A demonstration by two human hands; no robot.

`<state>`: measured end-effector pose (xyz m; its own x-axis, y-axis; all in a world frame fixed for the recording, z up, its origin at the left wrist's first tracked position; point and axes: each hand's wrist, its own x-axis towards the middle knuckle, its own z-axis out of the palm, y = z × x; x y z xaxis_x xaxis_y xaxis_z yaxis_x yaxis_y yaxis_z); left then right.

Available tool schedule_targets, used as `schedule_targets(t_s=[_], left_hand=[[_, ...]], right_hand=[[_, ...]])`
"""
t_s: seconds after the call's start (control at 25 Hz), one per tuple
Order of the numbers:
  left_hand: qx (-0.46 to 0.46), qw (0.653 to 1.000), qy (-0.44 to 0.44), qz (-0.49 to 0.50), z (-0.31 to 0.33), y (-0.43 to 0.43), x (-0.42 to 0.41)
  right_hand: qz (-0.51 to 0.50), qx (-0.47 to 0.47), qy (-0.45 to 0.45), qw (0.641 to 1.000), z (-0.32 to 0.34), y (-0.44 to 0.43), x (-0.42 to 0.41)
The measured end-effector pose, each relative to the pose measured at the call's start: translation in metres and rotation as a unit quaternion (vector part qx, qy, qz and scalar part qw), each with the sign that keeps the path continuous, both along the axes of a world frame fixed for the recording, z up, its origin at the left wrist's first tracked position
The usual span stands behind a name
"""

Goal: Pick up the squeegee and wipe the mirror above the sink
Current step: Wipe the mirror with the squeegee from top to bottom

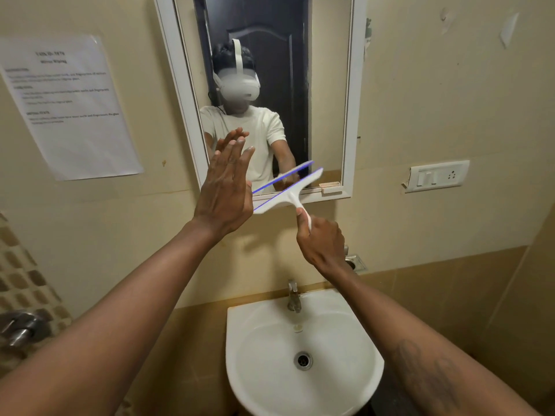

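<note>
Right hand [321, 240] is wrapped tight around the handle of the squeegee [288, 190], thumb up along the stem. Squeegee's white w/ a thin blue blade edge, tilted so the right end sits higher than the left. It's at the bottom of the mirror [327, 85], overlapping the lower frame; can't tell if the blade actually touches the glass, but its reflection sits just above it, so it's v close.

Left hand [226, 184] is flat and wide open, fingers straight and together, pointing up, holding nothing. It's raised in front of the mirror's lower left corner, and the squeegee's left end runs behind its edge.

Sink [240, 340] is straight below, white, w/ a tap [293, 297] at the back and drain in the middle. Printed sheet [69, 106] is stuck on the wall to the left, switch plate [437, 175] on the right.
</note>
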<state>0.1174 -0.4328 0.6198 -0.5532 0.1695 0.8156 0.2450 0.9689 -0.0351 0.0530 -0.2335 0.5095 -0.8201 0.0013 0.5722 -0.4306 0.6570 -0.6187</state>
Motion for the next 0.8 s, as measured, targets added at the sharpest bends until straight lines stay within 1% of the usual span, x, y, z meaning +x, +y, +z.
schedule_targets(t_s=[0.12,0.24,0.32,0.4,0.48,0.56,0.72,0.8], left_hand=[[-0.01,1.0,0.026,0.013,0.019,-0.009,0.004],[-0.018,0.998,0.042,0.034,0.041,-0.02,0.013],[-0.016,0.997,0.053,0.052,0.059,-0.029,0.021],[-0.009,0.995,0.066,0.074,0.084,-0.039,0.029],[-0.005,0.992,0.08,0.094,0.108,-0.044,0.033],[-0.007,0.99,0.099,0.103,0.129,-0.044,0.036],[-0.01,0.988,0.113,0.108,0.162,-0.042,0.038],[-0.017,0.985,0.122,0.12,0.177,-0.044,0.037]], right_hand=[[0.018,0.084,0.071,0.994,0.026,0.001,0.0],[0.033,0.148,0.178,0.972,0.068,0.0,-0.008],[0.034,0.165,0.248,0.954,0.108,-0.002,-0.014],[0.044,0.163,0.306,0.937,0.157,-0.008,-0.02],[0.077,0.161,0.336,0.925,0.204,-0.014,-0.026],[0.091,0.179,0.347,0.916,0.248,-0.02,-0.034],[0.11,0.189,0.391,0.894,0.314,-0.03,-0.042],[0.113,0.208,0.4,0.885,0.34,-0.037,-0.048]])
